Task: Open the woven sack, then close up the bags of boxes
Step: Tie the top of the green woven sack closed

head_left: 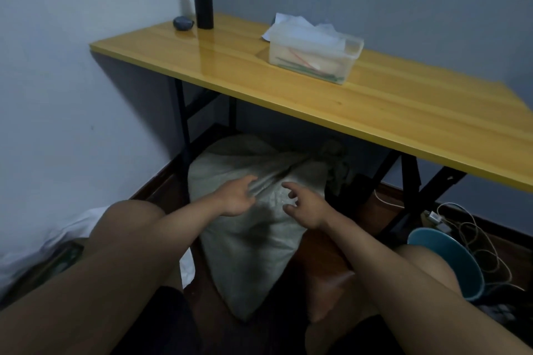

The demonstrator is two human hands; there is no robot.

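The woven sack [253, 228] lies on the floor, half under the table [375, 101], its neck bunched shut, so opening has barely begun; the left hand [236, 196] pinches a fold, the right hand [302, 204] hovers, fingers loosely spread; next, find and loosen the neck

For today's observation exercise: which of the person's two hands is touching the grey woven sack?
The left hand touches the grey woven sack; the right hand hovers above it.
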